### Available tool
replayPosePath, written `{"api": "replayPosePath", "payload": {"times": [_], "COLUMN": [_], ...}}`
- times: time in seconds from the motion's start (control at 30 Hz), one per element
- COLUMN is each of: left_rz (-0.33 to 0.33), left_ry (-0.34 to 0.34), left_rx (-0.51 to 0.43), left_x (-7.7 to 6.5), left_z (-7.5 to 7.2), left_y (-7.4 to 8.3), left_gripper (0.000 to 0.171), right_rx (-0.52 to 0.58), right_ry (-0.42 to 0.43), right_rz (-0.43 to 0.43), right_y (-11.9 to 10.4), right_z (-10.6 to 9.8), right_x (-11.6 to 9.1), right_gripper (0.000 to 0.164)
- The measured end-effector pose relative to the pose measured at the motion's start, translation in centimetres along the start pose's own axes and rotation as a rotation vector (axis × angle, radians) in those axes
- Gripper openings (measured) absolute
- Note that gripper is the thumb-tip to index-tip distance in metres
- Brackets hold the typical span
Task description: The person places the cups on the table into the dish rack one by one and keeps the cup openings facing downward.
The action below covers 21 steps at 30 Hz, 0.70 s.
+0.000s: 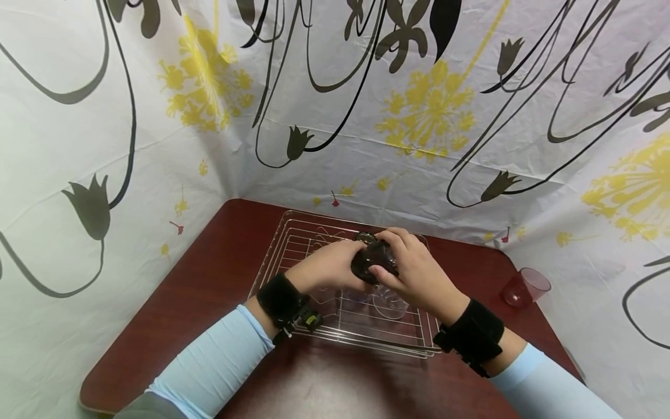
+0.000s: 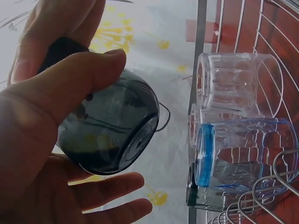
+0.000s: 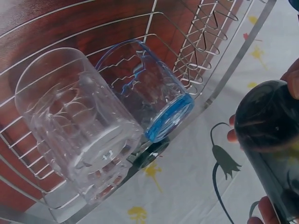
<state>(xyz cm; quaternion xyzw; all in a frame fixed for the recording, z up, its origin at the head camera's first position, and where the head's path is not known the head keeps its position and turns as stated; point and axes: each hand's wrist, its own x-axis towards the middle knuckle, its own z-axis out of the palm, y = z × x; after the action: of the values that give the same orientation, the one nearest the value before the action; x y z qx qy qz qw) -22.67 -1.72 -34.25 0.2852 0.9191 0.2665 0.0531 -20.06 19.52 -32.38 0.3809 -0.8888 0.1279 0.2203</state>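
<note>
Over the wire dish rack [image 1: 272,265], both hands hold a dark, see-through drinking glass [image 1: 378,265], tilted. My left hand [image 1: 335,265] has its thumb laid across the glass's side, as the left wrist view shows, with some fingers spread beneath it. From the other side, my right hand [image 1: 413,267] grips the glass, thumb toward me. Below, upside down in the rack, stand a clear glass [image 3: 70,112], a blue-based glass [image 3: 168,112] and a dark green glass [image 2: 210,198]. In the right wrist view only fingertips show around the dark glass [image 3: 275,135].
A pink see-through cup [image 1: 526,288] lies tipped near the right edge of the red-brown table [image 1: 199,291]. Patterned white sheeting [image 1: 335,174] hangs behind and along both sides. Wire loops [image 2: 261,191] rise inside the rack.
</note>
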Motion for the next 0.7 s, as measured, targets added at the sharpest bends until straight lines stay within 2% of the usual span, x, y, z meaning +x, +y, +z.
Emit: {"api": "replayPosePath", "payload": {"times": [0.33,0.5,0.7], "left_rz": [-0.034,-0.045,-0.015], "left_ry": [-0.012,-0.007,0.027], "left_rx": [-0.068,-0.115,-0.149], "left_x": [-0.3,-0.4,-0.5], "left_z": [-0.7,-1.1,-1.7], "left_y": [-0.4,-0.5,-0.5], "left_gripper": [0.076,0.077,0.074], "right_rx": [-0.055,-0.008,0.067], "right_ry": [0.020,0.002,-0.051], "right_rz": [-0.008,0.025,0.108], "right_y": [1.0,1.4,1.6], "right_z": [0.1,0.1,0.3], "right_x": [-0.8,-1.2,-1.5], "right_gripper": [0.070,0.078,0.079]}}
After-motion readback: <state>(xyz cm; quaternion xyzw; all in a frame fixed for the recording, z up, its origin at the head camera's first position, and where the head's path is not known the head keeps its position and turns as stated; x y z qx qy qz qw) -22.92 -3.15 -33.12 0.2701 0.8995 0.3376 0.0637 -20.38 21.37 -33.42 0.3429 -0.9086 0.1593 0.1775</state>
